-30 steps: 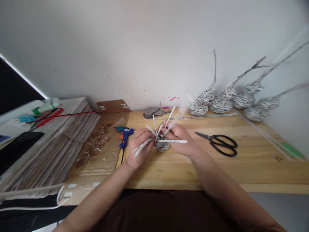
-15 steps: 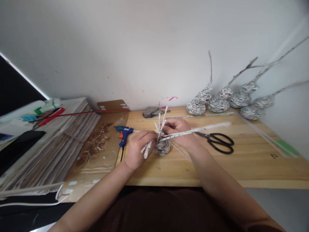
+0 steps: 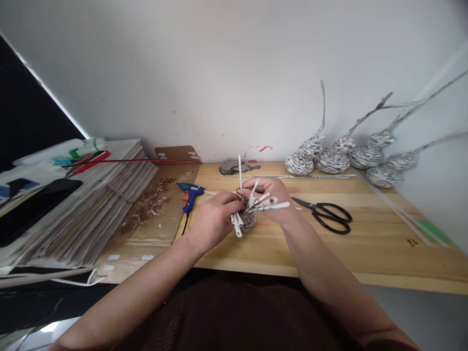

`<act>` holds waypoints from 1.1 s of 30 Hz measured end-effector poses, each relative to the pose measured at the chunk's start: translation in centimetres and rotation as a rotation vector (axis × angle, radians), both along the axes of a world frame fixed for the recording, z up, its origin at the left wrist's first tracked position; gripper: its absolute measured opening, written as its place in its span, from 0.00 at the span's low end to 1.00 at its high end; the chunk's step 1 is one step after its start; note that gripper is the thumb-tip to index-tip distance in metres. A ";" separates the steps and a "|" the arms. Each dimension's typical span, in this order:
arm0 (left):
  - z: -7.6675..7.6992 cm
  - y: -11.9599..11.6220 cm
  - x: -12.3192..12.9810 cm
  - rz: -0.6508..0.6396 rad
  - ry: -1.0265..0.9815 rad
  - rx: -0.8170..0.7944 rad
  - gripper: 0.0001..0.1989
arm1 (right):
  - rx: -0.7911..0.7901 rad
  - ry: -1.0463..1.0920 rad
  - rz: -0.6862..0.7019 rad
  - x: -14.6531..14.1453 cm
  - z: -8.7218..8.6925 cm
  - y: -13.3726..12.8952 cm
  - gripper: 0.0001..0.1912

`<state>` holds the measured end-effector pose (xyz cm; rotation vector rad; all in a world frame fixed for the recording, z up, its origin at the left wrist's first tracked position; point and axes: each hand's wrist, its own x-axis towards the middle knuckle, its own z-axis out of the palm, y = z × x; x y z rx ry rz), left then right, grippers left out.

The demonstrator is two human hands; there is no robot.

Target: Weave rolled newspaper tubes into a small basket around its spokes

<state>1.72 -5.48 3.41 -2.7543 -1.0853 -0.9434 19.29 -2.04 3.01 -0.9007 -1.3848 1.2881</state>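
A small woven body of rolled newspaper tubes [image 3: 249, 222] stands on the wooden table, with loose tube ends sticking out from its top. My left hand [image 3: 214, 217] is closed around the top of this piece, and several short tube ends poke out below its fingers. On the far side, my right hand [image 3: 268, 192] has its thumb and fingers pinched on a paper tube at the neck; the exact grip is partly hidden by other tubes. One white tube [image 3: 240, 171] points straight up between the hands.
Black-handled scissors [image 3: 332, 214] lie to the right. A blue glue gun [image 3: 191, 195] rests at left by stained cardboard [image 3: 146, 236] and a newspaper stack [image 3: 91, 219]. Several woven gourd shapes [image 3: 299, 163] line the back wall near a grey cloth [image 3: 236, 167].
The long tube that reached right over the scissors no longer extends there; shorter ends now show across my right hand. My hands have turned slightly around the woven piece. The view has shifted a little.
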 end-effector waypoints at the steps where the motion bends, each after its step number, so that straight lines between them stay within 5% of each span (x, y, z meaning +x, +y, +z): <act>1: -0.1 0.0 0.0 0.003 -0.005 -0.002 0.08 | -0.005 0.006 -0.010 0.0 -0.1 0.0 0.09; 7: -0.9 0.1 -0.2 0.030 -0.132 0.008 0.09 | 0.010 -0.003 -0.013 0.1 -0.8 0.3 0.10; 16: -0.9 0.2 0.8 0.058 0.161 0.130 0.11 | 0.137 -0.156 -0.102 -0.4 -0.8 0.5 0.12; 33: -1.2 0.5 0.1 0.056 -0.071 -0.027 0.12 | 0.197 -0.073 -0.174 -1.3 -0.7 -0.4 0.09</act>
